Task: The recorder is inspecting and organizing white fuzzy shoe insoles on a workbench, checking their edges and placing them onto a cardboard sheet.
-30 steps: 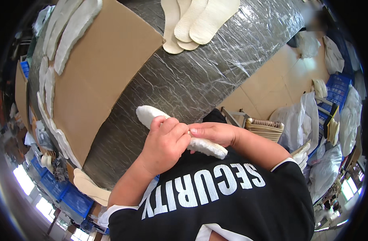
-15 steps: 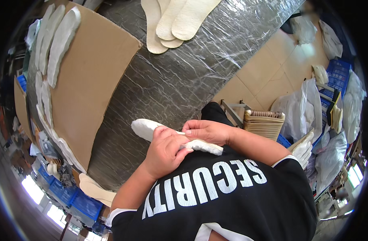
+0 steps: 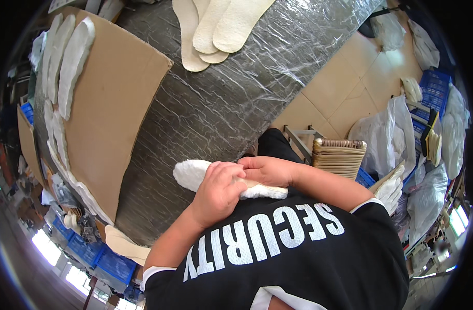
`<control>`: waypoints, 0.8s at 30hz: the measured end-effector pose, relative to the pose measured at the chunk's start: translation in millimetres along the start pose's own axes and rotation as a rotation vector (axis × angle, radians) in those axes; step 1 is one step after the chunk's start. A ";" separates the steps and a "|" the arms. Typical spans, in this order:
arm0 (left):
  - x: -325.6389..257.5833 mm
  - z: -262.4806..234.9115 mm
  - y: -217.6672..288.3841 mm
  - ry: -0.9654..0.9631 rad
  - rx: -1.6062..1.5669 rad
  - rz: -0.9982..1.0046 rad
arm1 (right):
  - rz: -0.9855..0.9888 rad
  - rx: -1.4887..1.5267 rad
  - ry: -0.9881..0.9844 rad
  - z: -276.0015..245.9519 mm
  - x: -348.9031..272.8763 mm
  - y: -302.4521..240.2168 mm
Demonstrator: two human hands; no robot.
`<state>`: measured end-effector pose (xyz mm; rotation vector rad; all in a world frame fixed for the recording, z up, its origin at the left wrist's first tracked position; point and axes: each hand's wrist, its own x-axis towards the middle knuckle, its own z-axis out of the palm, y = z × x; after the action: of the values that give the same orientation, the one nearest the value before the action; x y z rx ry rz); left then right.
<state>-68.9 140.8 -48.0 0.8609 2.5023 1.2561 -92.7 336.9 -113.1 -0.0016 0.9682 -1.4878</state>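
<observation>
Head view: both hands hold one fleecy white insole close to the chest, just above the black shirt, near the middle of the picture at about 6 o'clock from the table's centre. The left hand is curled over the insole's middle, fingers bent and closed on it. The right hand lies along its upper edge toward 3 o'clock, fingers flat and pressed on it. The insole's rounded end sticks out at 9 o'clock from the left hand; its other end shows as a pale strip under the right wrist.

Against the picture half a second ago, the hands and insole sit in nearly the same grip, and the left hand has slid slightly further over the insole, so less of the white end shows.

The grey foil-wrapped table carries a stack of cream insoles at 12 o'clock and a brown cardboard sheet at 9 to 10 o'clock, with white insoles lined along its far edge. Blue crates stand at 7 o'clock; what they hold cannot be told. A woven basket at 3 o'clock looks empty from here.
</observation>
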 end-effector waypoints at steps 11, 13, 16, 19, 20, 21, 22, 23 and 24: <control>8.0 -1.0 5.0 0.071 -0.040 -0.183 | -0.250 -0.200 -0.044 -21.4 -32.6 -18.3; 10.1 -1.9 4.4 0.050 -0.039 -0.165 | -0.299 -0.330 0.000 -15.9 -47.1 -43.6; 13.1 0.6 7.7 0.013 -0.031 -0.157 | -0.252 -0.916 0.183 -7.6 -59.0 -67.2; 16.2 2.8 10.2 0.025 -0.052 -0.170 | -0.178 -1.018 0.254 -2.8 -55.9 -64.6; 14.0 3.7 9.5 0.052 -0.060 -0.201 | -0.238 -0.977 0.277 -4.0 -55.7 -61.5; 12.8 4.3 9.3 0.079 -0.068 -0.231 | -0.239 -0.978 0.276 -5.0 -56.3 -59.4; 12.7 4.9 9.9 0.080 -0.067 -0.233 | -0.251 -0.953 0.276 -5.6 -56.9 -57.2; 12.8 5.9 10.8 0.091 -0.064 -0.236 | -0.262 -0.929 0.276 -6.0 -57.1 -56.0; 12.7 6.7 11.4 0.103 -0.061 -0.240 | -0.262 -0.929 0.274 -6.1 -57.0 -55.7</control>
<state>-71.7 158.0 -42.3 0.4760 2.5385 1.3158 -130.1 378.5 -55.9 -0.6262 1.8660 -1.1578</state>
